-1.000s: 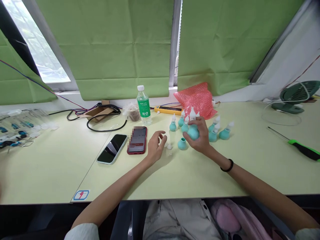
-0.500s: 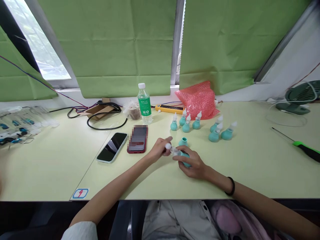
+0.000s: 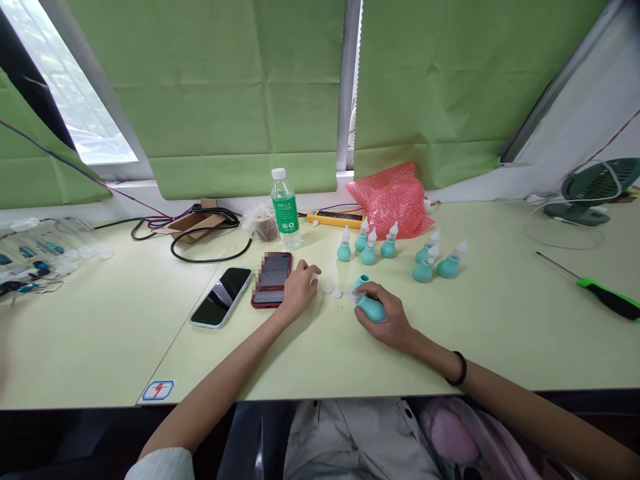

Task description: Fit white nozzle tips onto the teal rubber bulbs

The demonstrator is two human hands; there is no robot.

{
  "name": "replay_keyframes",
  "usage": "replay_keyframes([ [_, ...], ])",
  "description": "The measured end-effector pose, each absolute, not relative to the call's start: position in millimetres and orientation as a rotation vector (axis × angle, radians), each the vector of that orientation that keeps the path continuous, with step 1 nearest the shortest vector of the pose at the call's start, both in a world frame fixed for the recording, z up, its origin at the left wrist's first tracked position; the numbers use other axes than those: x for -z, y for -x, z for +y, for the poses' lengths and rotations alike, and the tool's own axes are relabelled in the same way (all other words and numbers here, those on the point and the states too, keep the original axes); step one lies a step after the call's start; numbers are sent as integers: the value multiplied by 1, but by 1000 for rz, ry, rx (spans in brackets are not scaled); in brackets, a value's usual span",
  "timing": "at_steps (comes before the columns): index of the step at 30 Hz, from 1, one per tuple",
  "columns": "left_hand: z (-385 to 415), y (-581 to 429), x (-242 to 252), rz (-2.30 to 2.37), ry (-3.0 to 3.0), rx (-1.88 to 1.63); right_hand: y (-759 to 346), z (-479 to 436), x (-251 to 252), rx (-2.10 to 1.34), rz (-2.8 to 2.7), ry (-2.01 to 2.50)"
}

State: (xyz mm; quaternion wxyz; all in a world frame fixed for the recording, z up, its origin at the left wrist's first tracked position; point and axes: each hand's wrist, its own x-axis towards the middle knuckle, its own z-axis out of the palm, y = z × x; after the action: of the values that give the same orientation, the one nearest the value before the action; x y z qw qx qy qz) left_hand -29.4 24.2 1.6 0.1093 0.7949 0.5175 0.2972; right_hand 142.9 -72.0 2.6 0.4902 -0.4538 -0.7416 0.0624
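Note:
My right hand (image 3: 387, 317) grips a teal rubber bulb (image 3: 371, 307) that lies on its side on the table, its clear tip pointing left. My left hand (image 3: 296, 291) rests on the table beside the red phone (image 3: 273, 279), fingers curled near a small white cap (image 3: 327, 285); whether it pinches anything is hidden. Another small white part (image 3: 338, 293) lies between my hands. A teal bulb without a tip (image 3: 361, 282) stands just behind my right hand. Several teal bulbs with white tips (image 3: 368, 249) stand further back, more of them (image 3: 431, 261) to the right.
A black phone (image 3: 221, 296) lies left of the red one. A water bottle (image 3: 283, 209), black cables (image 3: 205, 230), pink bubble wrap (image 3: 393, 197) and a yellow power strip (image 3: 333, 217) line the back. A green-handled screwdriver (image 3: 597, 293) and a fan (image 3: 590, 193) are at right.
My right hand brought a teal bulb from the back group down to the table front and laid it on its side. My left hand met it, then drew back toward the red phone.

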Motion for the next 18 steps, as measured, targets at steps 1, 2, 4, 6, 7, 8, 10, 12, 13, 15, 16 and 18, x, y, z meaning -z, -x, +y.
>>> replay_keyframes([
  [1, 23, 29, -1, 1550, -2399, -761, -143, -72, -3, -159, -1790, 1108],
  [2, 22, 29, 0, 1575, -2432, -663, -142, -72, -4, -171, -1781, 1115],
  [4, 21, 28, -2, 1616, -2453, -537, -142, -71, -4, -200, -1760, 1135],
  [6, 19, 27, -7, 1670, -2474, -503, -141, -70, -4, -224, -1739, 1153],
  [7, 17, 26, -10, 1693, -2496, -516, -141, -70, -4, -231, -1728, 1156],
  [8, 14, 25, -13, 1702, -2527, -551, -141, -70, -4, -237, -1718, 1159],
  [10, 8, 23, -18, 1639, -2616, -699, -140, -70, -4, -247, -1702, 1160],
  [12, 0, 21, -20, 1452, -2694, -900, -138, -70, -4, -262, -1686, 1165],
  [13, -5, 20, -20, 1339, -2709, -991, -138, -70, -4, -272, -1677, 1168],
  [15, -12, 19, -19, 1107, -2702, -1108, -137, -71, -5, -305, -1660, 1174],
  [16, -15, 18, -18, 1004, -2686, -1142, -136, -71, -5, -331, -1656, 1174],
  [18, -18, 16, -15, 844, -2639, -1182, -136, -71, -5, -398, -1655, 1161],
])
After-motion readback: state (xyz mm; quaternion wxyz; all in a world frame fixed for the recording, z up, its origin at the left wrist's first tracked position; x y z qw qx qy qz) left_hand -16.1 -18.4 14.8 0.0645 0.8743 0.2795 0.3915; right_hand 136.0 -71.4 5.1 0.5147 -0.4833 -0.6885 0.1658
